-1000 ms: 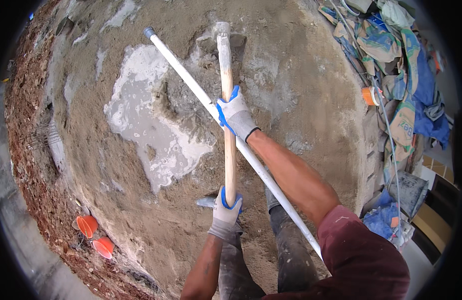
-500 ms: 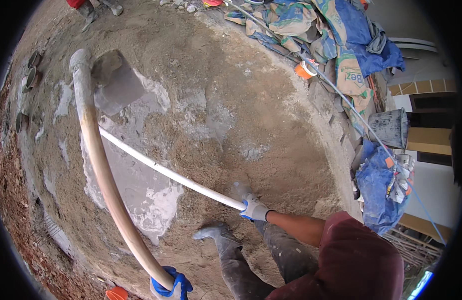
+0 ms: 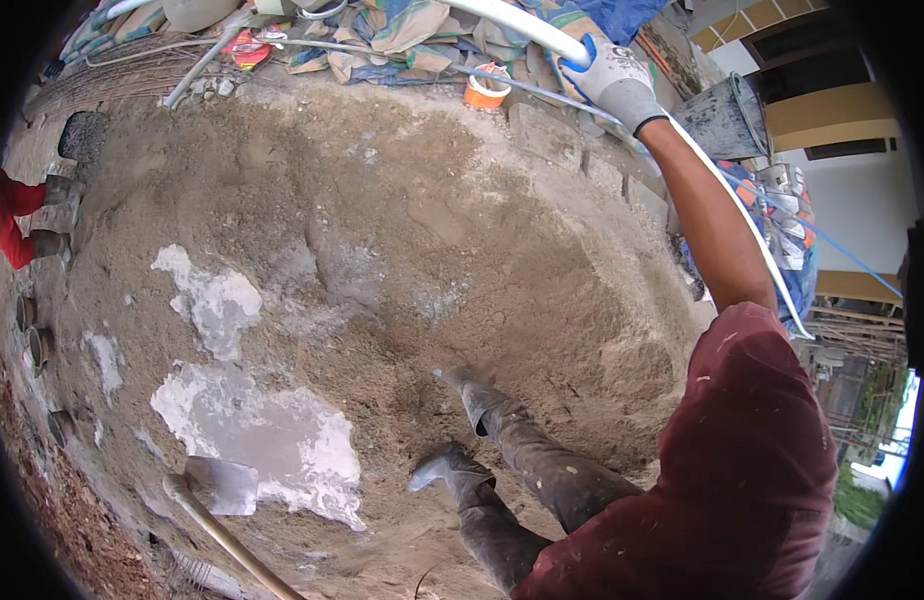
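The right hand [image 3: 619, 88], in a grey and blue glove [image 3: 607, 75], is at the upper right of the frame. Its grip is closed around a long white pipe [image 3: 522, 24]. One part of the pipe goes from the hand up to the top edge, and the other part bends down the right side, past the arm [image 3: 707, 210]. The left hand is out of the frame, so I cannot tell how its grip is. A hoe [image 3: 222, 487] is at the lower left, with its flat blade next to a pale grey patch [image 3: 262, 430] and its wooden handle [image 3: 235, 548] running off the bottom edge. Two boots [image 3: 439, 467] stand on the brown ground [image 3: 562, 310] near the lower middle. An orange and white bucket [image 3: 487, 90] sits at the top, near a heap of old sacks [image 3: 407, 28]. A big dark bucket [image 3: 724, 118] is to the right of the hand. At the far left, a person in red [image 3: 15, 222] is partly in the frame.
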Demonstrator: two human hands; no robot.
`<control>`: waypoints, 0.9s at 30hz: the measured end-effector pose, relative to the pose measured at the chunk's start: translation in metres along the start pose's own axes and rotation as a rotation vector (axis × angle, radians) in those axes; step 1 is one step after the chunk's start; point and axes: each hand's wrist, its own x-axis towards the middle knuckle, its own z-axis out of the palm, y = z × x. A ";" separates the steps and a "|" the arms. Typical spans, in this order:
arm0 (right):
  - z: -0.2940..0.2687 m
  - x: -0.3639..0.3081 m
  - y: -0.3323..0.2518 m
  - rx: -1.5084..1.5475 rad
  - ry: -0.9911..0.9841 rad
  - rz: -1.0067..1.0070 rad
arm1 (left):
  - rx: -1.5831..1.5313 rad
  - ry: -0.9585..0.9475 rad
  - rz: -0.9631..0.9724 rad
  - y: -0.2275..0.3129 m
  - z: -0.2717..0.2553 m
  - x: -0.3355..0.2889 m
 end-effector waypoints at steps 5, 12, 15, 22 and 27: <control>0.092 0.076 0.067 -0.256 -0.074 0.233 | -0.038 -0.024 -0.022 -0.004 0.034 0.016; 0.164 0.101 0.051 -0.214 -0.210 0.180 | 0.004 0.041 -0.042 0.001 0.039 0.021; 0.166 0.127 0.074 -0.246 -0.113 0.272 | -0.011 0.013 -0.060 0.000 0.056 0.031; 0.112 0.162 0.155 -0.285 0.184 0.411 | 0.001 -0.092 -0.065 0.002 0.095 0.061; -0.010 0.098 0.124 -0.447 0.187 -0.088 | 0.181 -0.159 -0.141 0.016 0.088 0.066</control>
